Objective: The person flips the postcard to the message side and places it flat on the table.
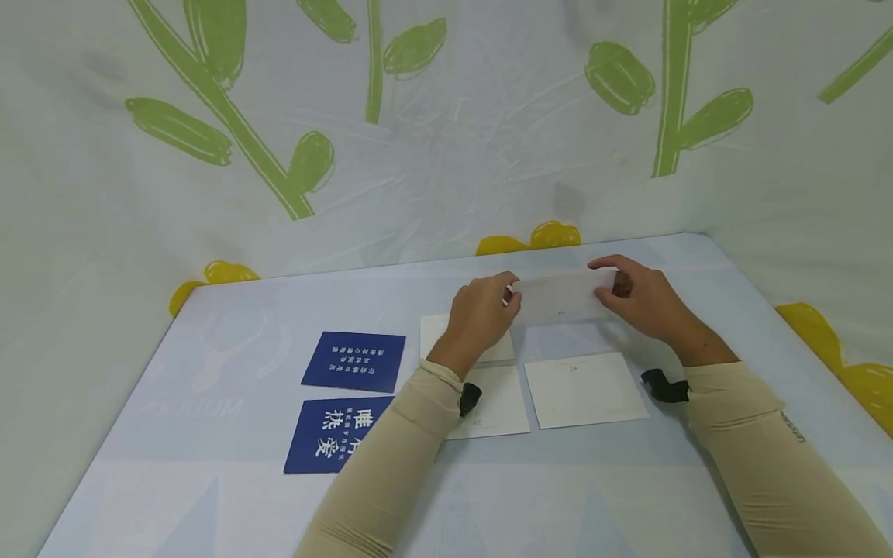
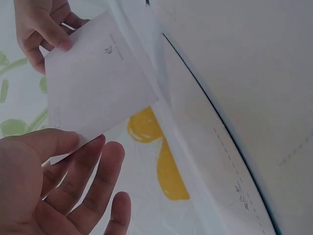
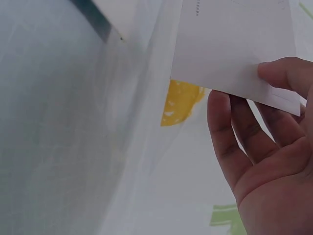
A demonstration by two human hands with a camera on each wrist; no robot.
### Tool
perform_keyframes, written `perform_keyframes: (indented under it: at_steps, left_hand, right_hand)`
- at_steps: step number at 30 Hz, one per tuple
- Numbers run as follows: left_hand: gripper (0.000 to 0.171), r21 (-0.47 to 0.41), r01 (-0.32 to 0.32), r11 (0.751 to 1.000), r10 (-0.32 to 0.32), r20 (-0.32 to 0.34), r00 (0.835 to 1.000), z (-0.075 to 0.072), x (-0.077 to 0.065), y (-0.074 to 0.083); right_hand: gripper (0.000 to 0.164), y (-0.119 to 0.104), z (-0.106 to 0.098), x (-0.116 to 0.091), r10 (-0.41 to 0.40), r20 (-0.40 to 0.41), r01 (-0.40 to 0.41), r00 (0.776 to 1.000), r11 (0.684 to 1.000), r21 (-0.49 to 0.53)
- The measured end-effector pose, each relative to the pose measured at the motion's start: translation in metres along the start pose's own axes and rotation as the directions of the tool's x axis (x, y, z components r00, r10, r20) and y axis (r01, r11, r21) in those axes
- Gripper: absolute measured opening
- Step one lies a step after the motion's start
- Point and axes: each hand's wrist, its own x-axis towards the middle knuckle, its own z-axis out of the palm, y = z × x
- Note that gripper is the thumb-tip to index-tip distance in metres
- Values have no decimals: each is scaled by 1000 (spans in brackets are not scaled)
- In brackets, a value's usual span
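Between both hands a white card (image 1: 561, 301) with small print is held up above the table, tilted so its face shows at a slant. My left hand (image 1: 486, 311) pinches its left end; in the left wrist view the thumb (image 2: 63, 141) lies on the face and fingers are behind. My right hand (image 1: 638, 298) pinches the opposite end, with the thumb on the printed face in the right wrist view and the fingers under the edge. Below, a white card (image 1: 584, 390) lies on the table. Two more white cards, one upper (image 1: 434, 329) and one lower (image 1: 504, 403), lie partly behind my left forearm.
Two blue cards with white characters, an upper one (image 1: 354, 362) and a lower one (image 1: 307, 435), lie to the left, the lower partly under my left sleeve in view. The pale table (image 1: 209, 496) meets a white curtain (image 1: 446, 170) with green and yellow plant shapes.
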Motion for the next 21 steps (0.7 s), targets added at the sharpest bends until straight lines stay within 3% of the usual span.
perform_keyframes:
  at_steps: [13,21]
  left_hand:
    - [36,-75,43,996,-41,23,999,3,-1,-1]
    - [45,-85,49,995,-45,51,998,5,-2,-1]
  right_hand:
    - [41,2,2,-1,13,23,-13,1000,1000,-9]
    - [44,3,2,0,56,107,-56,993,998,-3]
